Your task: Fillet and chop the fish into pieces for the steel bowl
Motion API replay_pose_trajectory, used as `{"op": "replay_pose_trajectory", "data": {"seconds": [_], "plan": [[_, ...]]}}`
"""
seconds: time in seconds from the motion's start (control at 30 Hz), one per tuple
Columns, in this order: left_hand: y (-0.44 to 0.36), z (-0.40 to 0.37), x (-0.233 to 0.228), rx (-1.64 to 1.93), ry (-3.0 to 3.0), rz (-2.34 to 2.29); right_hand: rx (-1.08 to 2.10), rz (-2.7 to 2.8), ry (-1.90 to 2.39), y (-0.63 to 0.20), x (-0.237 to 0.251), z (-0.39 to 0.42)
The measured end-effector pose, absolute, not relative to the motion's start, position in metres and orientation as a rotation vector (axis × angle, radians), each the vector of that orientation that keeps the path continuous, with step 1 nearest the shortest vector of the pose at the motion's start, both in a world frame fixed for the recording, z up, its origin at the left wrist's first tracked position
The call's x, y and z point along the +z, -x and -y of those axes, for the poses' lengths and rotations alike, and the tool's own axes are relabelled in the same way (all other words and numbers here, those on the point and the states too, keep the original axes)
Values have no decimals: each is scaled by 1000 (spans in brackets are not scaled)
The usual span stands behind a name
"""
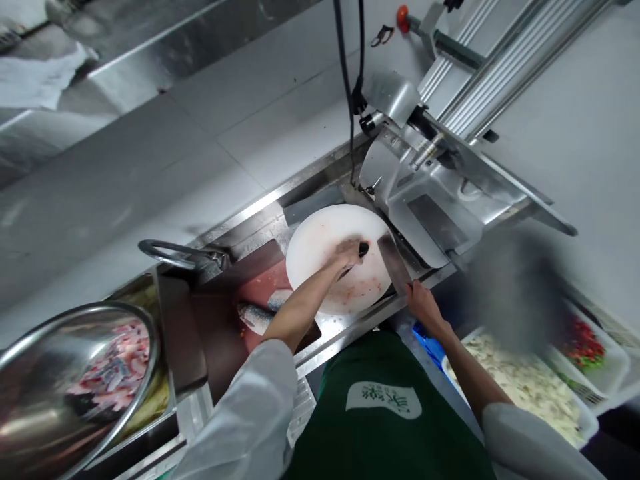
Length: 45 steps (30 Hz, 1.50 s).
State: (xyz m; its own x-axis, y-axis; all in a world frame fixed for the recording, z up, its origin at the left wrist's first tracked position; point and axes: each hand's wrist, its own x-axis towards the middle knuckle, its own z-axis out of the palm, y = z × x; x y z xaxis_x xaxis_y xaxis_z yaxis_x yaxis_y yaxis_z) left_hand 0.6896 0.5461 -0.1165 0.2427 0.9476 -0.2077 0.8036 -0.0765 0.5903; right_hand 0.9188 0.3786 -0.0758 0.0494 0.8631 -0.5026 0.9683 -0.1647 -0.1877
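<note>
My right hand (424, 305) is closed round the handle of a cleaver (394, 263), whose broad blade lies across the right edge of the round white cutting board (320, 230). Over the middle of the board, my left hand (349, 256) is closed on a black-handled tool (363, 249); most of it is hidden by the hand, so its kind is unclear. Reddish bits and smears mark the board. Left of it, partly behind my left forearm, whole fish (256, 318) lie on a red surface in the sink (215, 333).
A large metal bowl (150, 333) with cut fish pieces (117, 370) stands at left. The faucet (170, 250) arches over the sink. A slicing machine (400, 167) stands behind the board. Tubs of pale food (520, 380) and red-green vegetables (587, 343) are at right, beside a blurred grey shape.
</note>
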Motion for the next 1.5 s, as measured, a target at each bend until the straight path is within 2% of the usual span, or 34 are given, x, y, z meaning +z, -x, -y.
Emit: {"op": "replay_pose_trajectory", "data": {"seconds": [0.1, 0.27, 0.4, 0.57, 0.77, 1.0, 1.17, 1.23, 1.4, 1.5], "plan": [[-651, -533, -113, 341, -1746, -1650, -792, -1950, -2089, -922, -80, -376], [-592, -476, -106, 1169, -1431, -1841, -764, -2013, -2044, -929, -80, -376], [-578, -408, -128, 1416, -1275, -2129, -770, -2006, -2044, -917, -72, -387], [-549, -353, -147, 1201, -1356, -2043, -852, -2128, -1871, -866, -56, -402], [-515, -345, -132, 821, -1721, -1814, -911, -2245, -1633, -802, -42, -411], [-537, -358, -120, 715, -1775, -1922, -907, -2268, -1426, -783, -56, -419], [-548, -351, -117, 457, -1674, -2091, -814, -2289, -1369, -781, -50, -427], [-550, -351, -118, 473, -1621, -2112, -792, -2292, -1321, -776, -46, -430], [-545, -342, -133, 775, -1599, -1900, -735, -2287, -1249, -768, -48, -437], [-538, -332, -140, 665, -1576, -2024, -703, -2292, -1231, -770, -51, -438]]}}
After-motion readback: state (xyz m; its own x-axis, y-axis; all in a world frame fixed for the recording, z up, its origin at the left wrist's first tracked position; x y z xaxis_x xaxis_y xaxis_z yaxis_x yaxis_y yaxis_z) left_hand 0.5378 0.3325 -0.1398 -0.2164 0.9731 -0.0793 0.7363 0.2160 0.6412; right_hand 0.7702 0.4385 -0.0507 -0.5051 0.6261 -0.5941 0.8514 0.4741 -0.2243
